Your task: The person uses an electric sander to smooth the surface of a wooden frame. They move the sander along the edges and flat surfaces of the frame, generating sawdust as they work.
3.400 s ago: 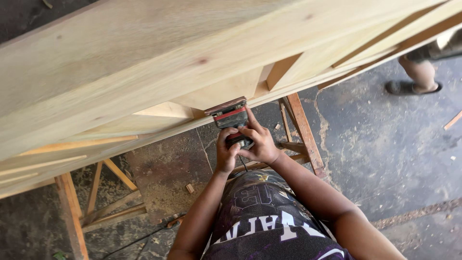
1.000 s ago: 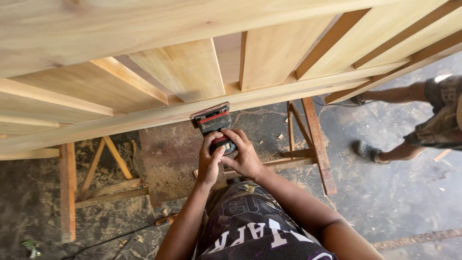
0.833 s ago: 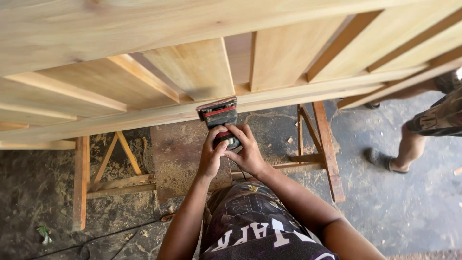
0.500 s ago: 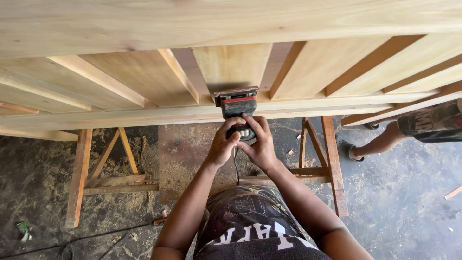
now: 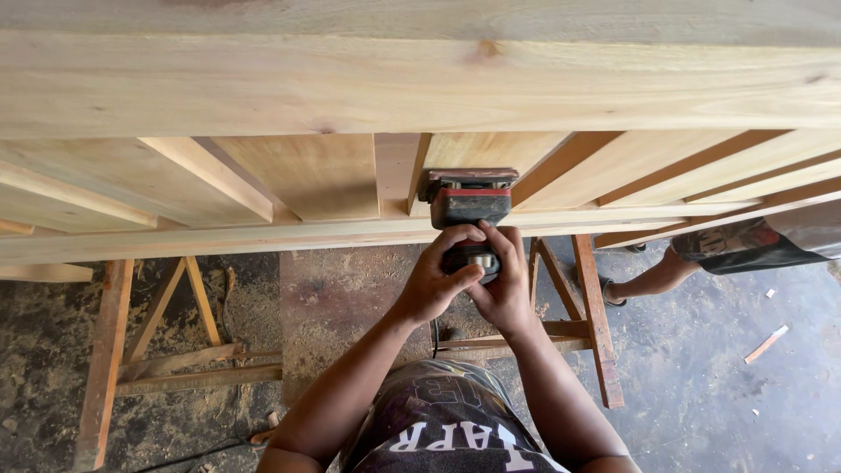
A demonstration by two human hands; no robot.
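Both my hands grip a black and red electric sander (image 5: 468, 203) from behind. My left hand (image 5: 435, 278) wraps its left side and my right hand (image 5: 504, 285) wraps its right side, fingers meeting on the grey handle. The sander's pad presses flat on the near rail of a large pale wooden panelled door (image 5: 368, 83) that lies across trestles in front of me. The door fills the upper half of the view, with raised panels and slanted rails.
Two reddish wooden trestles (image 5: 109, 346) (image 5: 596, 320) carry the door. Sawdust covers the dark concrete floor (image 5: 333, 289). Another person's bare leg (image 5: 653, 278) stands at the right behind the door. A wood offcut (image 5: 765, 344) lies on the floor at right.
The sander and both hands have slid to the right along the door's near rail. The view has shifted so the door's edge now runs level across the frame.
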